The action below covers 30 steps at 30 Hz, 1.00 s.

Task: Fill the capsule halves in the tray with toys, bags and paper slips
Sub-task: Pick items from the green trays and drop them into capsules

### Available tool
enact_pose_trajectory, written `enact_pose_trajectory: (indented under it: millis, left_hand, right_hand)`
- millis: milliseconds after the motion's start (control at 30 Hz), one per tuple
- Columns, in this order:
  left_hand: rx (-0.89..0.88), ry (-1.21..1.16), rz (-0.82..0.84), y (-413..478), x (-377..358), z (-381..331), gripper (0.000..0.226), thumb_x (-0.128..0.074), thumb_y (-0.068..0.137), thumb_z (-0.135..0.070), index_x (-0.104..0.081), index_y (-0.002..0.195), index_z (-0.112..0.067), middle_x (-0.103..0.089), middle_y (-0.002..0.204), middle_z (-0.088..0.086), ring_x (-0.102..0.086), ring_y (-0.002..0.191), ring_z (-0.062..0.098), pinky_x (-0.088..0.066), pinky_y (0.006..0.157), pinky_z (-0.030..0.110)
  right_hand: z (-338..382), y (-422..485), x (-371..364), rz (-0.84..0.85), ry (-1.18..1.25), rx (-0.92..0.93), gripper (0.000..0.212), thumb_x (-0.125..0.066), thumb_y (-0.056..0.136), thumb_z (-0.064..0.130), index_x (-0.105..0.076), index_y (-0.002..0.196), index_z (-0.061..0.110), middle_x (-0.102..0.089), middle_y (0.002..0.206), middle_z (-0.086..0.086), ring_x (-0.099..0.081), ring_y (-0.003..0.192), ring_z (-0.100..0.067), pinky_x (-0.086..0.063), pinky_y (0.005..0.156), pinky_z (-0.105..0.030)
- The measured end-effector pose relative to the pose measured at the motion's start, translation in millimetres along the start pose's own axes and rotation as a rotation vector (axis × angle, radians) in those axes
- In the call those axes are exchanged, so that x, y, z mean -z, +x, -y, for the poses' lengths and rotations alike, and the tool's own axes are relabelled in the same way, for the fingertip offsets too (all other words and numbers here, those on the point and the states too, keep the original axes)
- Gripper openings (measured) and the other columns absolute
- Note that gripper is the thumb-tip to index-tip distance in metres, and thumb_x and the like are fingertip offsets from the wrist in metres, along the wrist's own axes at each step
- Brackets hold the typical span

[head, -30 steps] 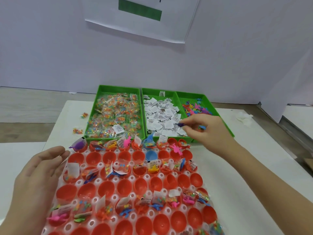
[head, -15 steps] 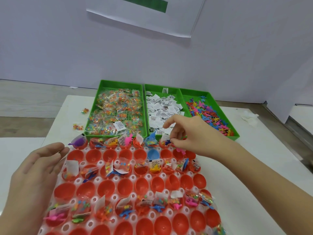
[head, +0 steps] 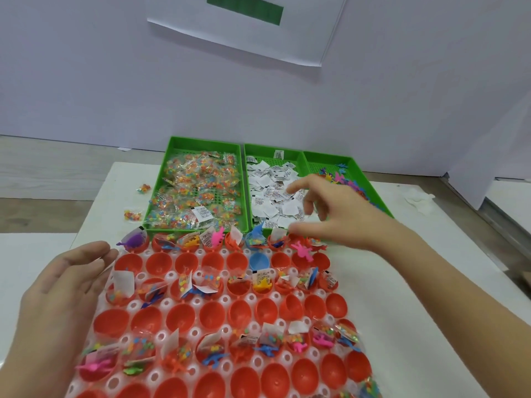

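Right hand [head: 339, 214] over far edge of capsule tray [head: 196, 302], fingers spread, empty; left hand [head: 63, 282] flat by its left edge, empty too.

A white paper sheet with a green rectangle [head: 301, 38] hangs on the pale lavender wall [head: 86, 81]. A crumpled white tissue [head: 417, 198] lies on the white desk [head: 459, 254], near its far right edge.

Capsule halves [head: 184, 317]: smooth, glossy red plastic; one blue half [head: 259, 261], same finish. Tray [head: 169, 275] holding them: translucent white plastic, glossy. Beyond the tray, green bins [head: 201, 145]: plastic, perforated floors. In them, bags [head: 198, 179]: clear, crinkled, shiny film; paper slips [head: 290, 209]: matt, printed. Tabletop [head: 459, 231] under the tray: matt white.
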<state>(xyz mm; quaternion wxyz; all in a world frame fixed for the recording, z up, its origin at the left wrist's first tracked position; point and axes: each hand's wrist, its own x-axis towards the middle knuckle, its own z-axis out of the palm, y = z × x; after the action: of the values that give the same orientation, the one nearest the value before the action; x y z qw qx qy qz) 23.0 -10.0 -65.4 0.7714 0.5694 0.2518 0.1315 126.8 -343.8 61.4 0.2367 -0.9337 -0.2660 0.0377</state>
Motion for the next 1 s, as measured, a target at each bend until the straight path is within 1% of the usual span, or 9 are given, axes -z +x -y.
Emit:
enact_pose_trajectory:
  millis: [133, 233, 333, 433, 533, 633, 733, 900, 1000]
  left_hand:
    - [-0.008, 0.007, 0.009, 0.2, -0.1, -1.4, 0.028, -0.041, 0.095, 0.001, -0.059, 0.114, -0.008, -0.064, 0.108, 0.01, -0.06, 0.111, 0.025, -0.046, 0.103, 0.042]
    - [0.005, 0.003, 0.021, -1.2, -1.6, -3.9, 0.027, -0.041, 0.096, 0.0, -0.062, 0.099, -0.017, -0.064, 0.106, 0.008, -0.062, 0.107, 0.022, -0.054, 0.088, 0.031]
    - [0.007, -0.005, 0.02, -2.0, -1.7, -2.5, 0.025, -0.041, 0.097, -0.002, -0.061, 0.105, -0.013, -0.063, 0.107, 0.01, -0.061, 0.105, 0.022, -0.053, 0.083, 0.029]
    - [-0.012, -0.002, 0.028, -3.6, -2.5, -2.0, 0.028, -0.04, 0.098, -0.002, -0.055, 0.122, -0.005, -0.063, 0.105, 0.009, -0.061, 0.102, 0.021, -0.052, 0.082, 0.028]
    - [0.005, -0.011, 0.046, -4.8, -3.4, -4.5, 0.025, -0.037, 0.099, -0.002, -0.053, 0.118, -0.007, -0.062, 0.105, 0.008, -0.061, 0.099, 0.019, -0.054, 0.078, 0.023]
    - [0.03, -0.032, 0.057, -5.1, -5.0, -8.4, 0.025, -0.036, 0.099, -0.001, -0.059, 0.102, -0.012, -0.062, 0.102, 0.006, -0.066, 0.085, 0.011, -0.056, 0.071, 0.021]
    - [0.031, -0.053, 0.057, -6.7, -5.8, -10.5, 0.03, -0.036, 0.098, 0.0, -0.059, 0.093, -0.019, -0.062, 0.1, 0.005, -0.065, 0.082, 0.009, -0.056, 0.072, 0.021]
    - [0.002, -0.047, 0.048, -7.5, -5.5, -7.2, 0.03, -0.039, 0.097, 0.0, -0.06, 0.093, -0.02, -0.063, 0.102, 0.006, -0.065, 0.088, 0.011, -0.053, 0.081, 0.027]
    - [-0.016, -0.018, 0.049, -4.2, -3.5, -3.7, 0.029, -0.04, 0.097, 0.001, -0.061, 0.096, -0.019, -0.063, 0.106, 0.009, -0.064, 0.097, 0.016, -0.053, 0.082, 0.028]
  right_hand:
    - [-52.0, -3.5, 22.9, -0.419, 0.024, -0.219, 0.015, -0.07, 0.084, 0.027, -0.064, 0.091, 0.039, -0.062, 0.076, 0.018, -0.052, 0.062, 0.002, -0.045, 0.068, -0.023]
    - [-89.7, -6.7, 19.2, -0.151, -0.222, -0.553, 0.035, -0.07, 0.086, 0.034, -0.067, 0.117, 0.018, -0.067, 0.115, -0.003, -0.06, 0.098, -0.014, -0.04, 0.083, -0.025]
    - [-101.9, -11.9, 8.2, -0.015, -0.241, -0.66, 0.052, -0.075, 0.08, 0.042, -0.063, 0.124, 0.018, -0.063, 0.123, -0.007, -0.057, 0.11, -0.022, -0.043, 0.09, -0.029]
    - [-98.3, -8.3, 4.7, -0.245, -0.206, -0.555, 0.034, -0.071, 0.084, 0.035, -0.067, 0.116, 0.021, -0.065, 0.116, -0.004, -0.058, 0.101, -0.018, -0.046, 0.09, -0.033]
    - [-76.0, -0.4, 1.5, -0.432, 0.028, -0.313, 0.013, -0.068, 0.087, 0.025, -0.068, 0.095, 0.034, -0.068, 0.097, 0.005, -0.053, 0.077, -0.001, -0.04, 0.072, -0.021]
    - [-53.6, 12.4, -4.1, -0.138, -0.045, -0.249, 0.023, -0.071, 0.08, 0.045, -0.065, 0.102, 0.042, -0.062, 0.097, 0.018, -0.051, 0.078, 0.009, -0.041, 0.078, -0.026]
    - [-42.2, 26.8, -12.0, 0.145, -0.423, -0.308, 0.039, -0.069, 0.081, 0.049, -0.068, 0.114, 0.028, -0.067, 0.113, 0.012, -0.06, 0.103, -0.008, -0.044, 0.095, -0.039]
    - [-33.8, 30.9, -8.8, 0.146, -0.568, -0.308, 0.009, -0.068, 0.083, 0.029, -0.073, 0.082, 0.022, -0.072, 0.095, 0.009, -0.061, 0.094, -0.015, -0.031, 0.098, -0.042]
    - [-37.0, 21.6, -11.6, 0.038, -0.489, -0.315, 0.012, -0.061, 0.088, 0.034, -0.073, 0.088, 0.029, -0.07, 0.099, 0.017, -0.059, 0.091, -0.01, -0.031, 0.102, -0.043]
